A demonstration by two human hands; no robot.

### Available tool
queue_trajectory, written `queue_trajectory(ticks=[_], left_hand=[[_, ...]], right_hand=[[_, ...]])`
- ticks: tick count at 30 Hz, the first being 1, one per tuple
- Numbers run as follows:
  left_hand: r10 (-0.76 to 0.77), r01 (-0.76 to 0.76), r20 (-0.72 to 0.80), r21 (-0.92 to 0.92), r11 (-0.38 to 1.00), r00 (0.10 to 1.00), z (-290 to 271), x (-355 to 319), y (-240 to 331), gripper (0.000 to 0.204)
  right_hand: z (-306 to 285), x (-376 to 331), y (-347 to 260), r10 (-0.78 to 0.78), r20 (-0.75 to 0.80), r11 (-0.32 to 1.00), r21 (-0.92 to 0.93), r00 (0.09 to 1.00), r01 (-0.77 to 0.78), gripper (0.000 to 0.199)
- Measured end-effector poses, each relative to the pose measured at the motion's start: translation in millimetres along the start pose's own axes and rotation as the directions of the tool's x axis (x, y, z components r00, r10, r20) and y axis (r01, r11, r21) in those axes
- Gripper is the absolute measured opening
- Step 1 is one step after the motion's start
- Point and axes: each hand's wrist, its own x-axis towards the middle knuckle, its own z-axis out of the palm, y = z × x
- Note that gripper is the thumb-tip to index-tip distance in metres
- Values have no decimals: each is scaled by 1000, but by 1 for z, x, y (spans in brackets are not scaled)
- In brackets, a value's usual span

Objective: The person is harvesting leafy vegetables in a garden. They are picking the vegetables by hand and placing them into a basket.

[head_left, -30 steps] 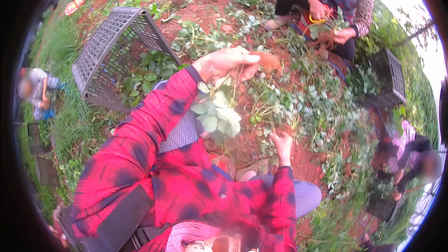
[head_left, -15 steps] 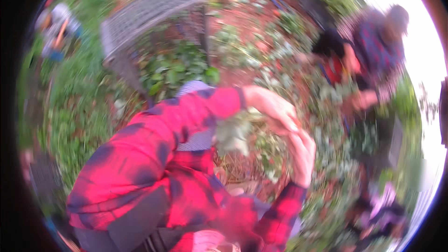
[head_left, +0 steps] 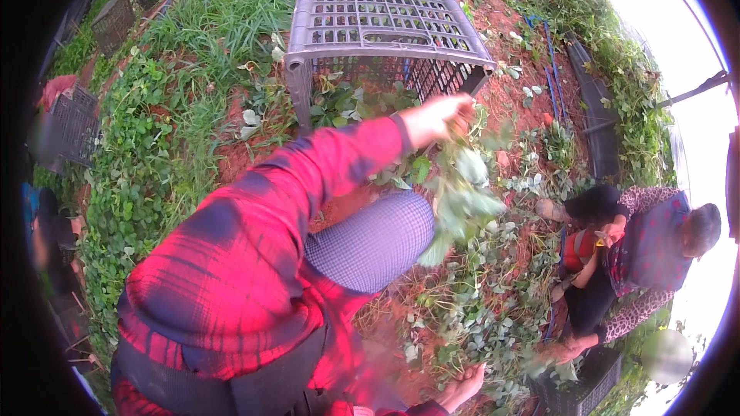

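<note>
My left hand (head_left: 441, 119), out at the end of a red-and-black plaid sleeve, is closed around the stems of a leafy plant bunch (head_left: 467, 192). The leaves hang down from it, blurred by motion. Just beyond that hand stands a dark plastic crate (head_left: 389, 19) tipped on its side, its open side facing me and leafy plants (head_left: 358, 104) inside. Down at the lower edge, my right hand (head_left: 462, 387) reaches low beside leafy plants on the ground, its fingers stretched out. My checked trouser knee (head_left: 378, 239) lies between the two hands.
At right a co-worker (head_left: 647, 239) in patterned sleeves sits among plants, a dark crate (head_left: 582, 389) close by. Blue strips (head_left: 551, 69) and a dark sheet (head_left: 593, 108) lie at far right. Grass (head_left: 223, 31) and more crates (head_left: 73, 127) are at left, with other people near the rim.
My hands, earlier close together in front of me, have parted. The left has swung away toward the crate with the plant bunch; the right has dropped nearer. My view has turned.
</note>
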Motion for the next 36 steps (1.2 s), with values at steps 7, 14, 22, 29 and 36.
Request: queue_trajectory(ticks=[7,14,22,29,36], left_hand=[[418,-181,-257,623,761,871,-180,51,81,30],[828,326,-237,943,70,507,-225,60,32,55],[238,96,47,826,-556,970,-242,29,-42,47],[259,142,90,643,-752,962,-162,10,-10,43],[71,-620,631,774,-131,772,37,-70,-27,26]], right_hand=[[23,3,31,139,-25,980,-138,990,-141,20],[46,-13,44,163,4,984,-76,987,-162,18],[41,1,68,342,192,878,-414,920,-240,18],[22,-6,104,178,164,910,-403,970,-99,53],[12,-23,64,265,221,864,378,938,-333,44]])
